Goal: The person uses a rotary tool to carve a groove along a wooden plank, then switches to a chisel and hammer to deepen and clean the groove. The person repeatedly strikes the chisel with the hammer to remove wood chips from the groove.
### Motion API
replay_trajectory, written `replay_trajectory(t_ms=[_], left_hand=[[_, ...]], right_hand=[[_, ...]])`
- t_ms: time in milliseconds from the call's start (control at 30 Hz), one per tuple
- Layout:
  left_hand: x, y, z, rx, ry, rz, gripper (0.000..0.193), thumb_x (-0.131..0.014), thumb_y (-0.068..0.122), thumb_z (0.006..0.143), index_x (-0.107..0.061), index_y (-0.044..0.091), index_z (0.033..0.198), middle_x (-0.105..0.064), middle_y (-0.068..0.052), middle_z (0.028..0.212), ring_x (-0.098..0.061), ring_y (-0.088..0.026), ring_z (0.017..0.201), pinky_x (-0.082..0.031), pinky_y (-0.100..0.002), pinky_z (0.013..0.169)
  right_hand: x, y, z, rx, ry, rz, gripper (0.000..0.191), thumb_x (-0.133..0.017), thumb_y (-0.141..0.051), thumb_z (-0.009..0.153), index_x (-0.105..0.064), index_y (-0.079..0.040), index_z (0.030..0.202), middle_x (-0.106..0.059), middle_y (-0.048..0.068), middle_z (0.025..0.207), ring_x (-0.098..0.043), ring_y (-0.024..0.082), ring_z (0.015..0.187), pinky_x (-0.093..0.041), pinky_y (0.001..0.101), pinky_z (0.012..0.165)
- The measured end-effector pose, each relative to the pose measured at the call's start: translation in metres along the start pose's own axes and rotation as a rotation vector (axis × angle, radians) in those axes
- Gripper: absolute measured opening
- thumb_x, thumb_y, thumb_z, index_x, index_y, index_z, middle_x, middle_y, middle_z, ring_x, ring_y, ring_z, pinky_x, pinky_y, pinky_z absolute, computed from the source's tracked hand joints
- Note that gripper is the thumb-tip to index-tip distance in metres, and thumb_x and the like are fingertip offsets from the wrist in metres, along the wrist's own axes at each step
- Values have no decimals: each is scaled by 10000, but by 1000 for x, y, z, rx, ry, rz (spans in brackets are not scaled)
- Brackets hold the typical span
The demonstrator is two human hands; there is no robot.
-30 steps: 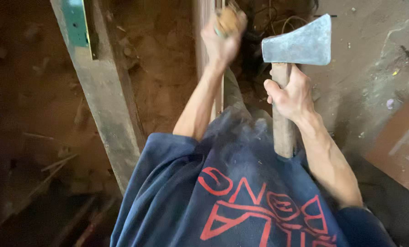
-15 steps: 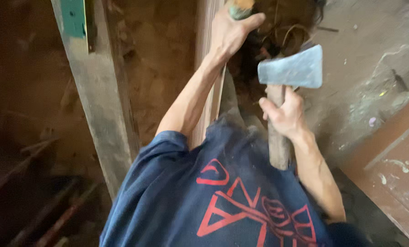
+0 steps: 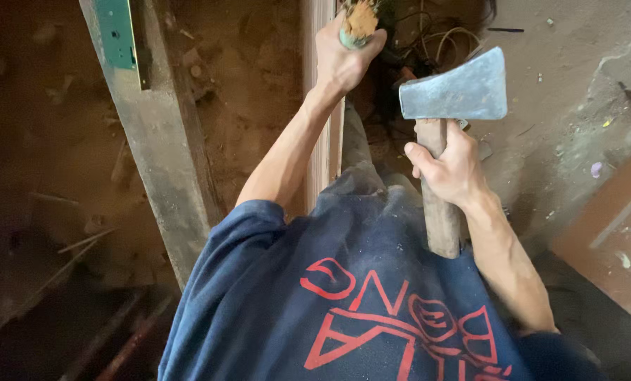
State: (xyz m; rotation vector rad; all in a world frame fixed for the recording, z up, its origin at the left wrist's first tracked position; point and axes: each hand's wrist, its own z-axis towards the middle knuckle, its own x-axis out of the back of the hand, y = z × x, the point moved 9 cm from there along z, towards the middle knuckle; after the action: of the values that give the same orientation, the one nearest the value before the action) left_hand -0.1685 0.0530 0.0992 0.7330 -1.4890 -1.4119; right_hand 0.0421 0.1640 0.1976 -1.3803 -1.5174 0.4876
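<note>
Left hand [image 3: 344,60] is clamped around a splintered wooden stake [image 3: 361,17]. Right hand [image 3: 453,169] grips the hatchet [image 3: 456,92] handle just below its head, blade raised beside the stake. The stake's top looks already chopped ragged; further trimming appears outstanding.

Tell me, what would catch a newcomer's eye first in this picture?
Most likely the hatchet: its grey metal head stands out at upper right, with the right hand gripping the wooden handle just below it. At top centre the left hand clutches a tool with a splintered wooden end, beside a narrow upright wooden plank. The dark blue shirt with red lettering fills the bottom of the view.
</note>
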Motion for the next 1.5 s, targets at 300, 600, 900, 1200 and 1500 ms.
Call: replay_trajectory(t_ms=[300, 600, 900, 1200, 1500], left_hand=[[-16, 8, -37, -14, -53, 24, 265, -845, 235, 834, -661, 64, 921, -722, -83, 808, -679, -203, 716, -585, -353, 710], [-17, 7, -54, -43, -182, 119, 130, -669, 237, 980, -662, 107, 989, -733, -70, 900, -718, -184, 806, -594, -341, 743], [8, 11, -66, -78, -137, 71, 345, -854, 317, 852, -683, 57, 1002, -747, -89, 880, -720, -214, 767, -589, -356, 722], [7, 32, -67, -325, -97, 17, 222, -731, 110, 882, -713, 54, 1096, -747, -107, 924, -732, -174, 894, -578, -358, 810], [6, 27, -77, -88, -179, -170, 467, -903, 189, 753, -678, 22, 1127, -743, -111, 1022, -684, -132, 944, -573, -320, 872]], right_hand=[[39, -96, -36, 472, 107, -46, 246, -613, -188, 1068, -599, 58, 1075, -652, 112, 798, -697, 162, 637, -580, 300, 560], [-20, -70, -7, 331, 38, -455, 384, -723, -216, 932, -570, 98, 1093, -668, 295, 797, -699, 451, 773, -575, 499, 708], [52, -155, -76, 937, 432, 146, 233, -507, -61, 1120, -381, 62, 1272, -616, 122, 923, -664, 209, 723, -584, 305, 613], [-26, -50, -23, 96, -19, -257, 319, -657, -219, 955, -542, 63, 1048, -670, 146, 707, -718, 242, 559, -601, 354, 506], [-8, -108, -33, 594, 278, -218, 355, -625, -159, 1070, -488, 102, 1268, -660, 185, 788, -699, 302, 667, -590, 382, 591]])
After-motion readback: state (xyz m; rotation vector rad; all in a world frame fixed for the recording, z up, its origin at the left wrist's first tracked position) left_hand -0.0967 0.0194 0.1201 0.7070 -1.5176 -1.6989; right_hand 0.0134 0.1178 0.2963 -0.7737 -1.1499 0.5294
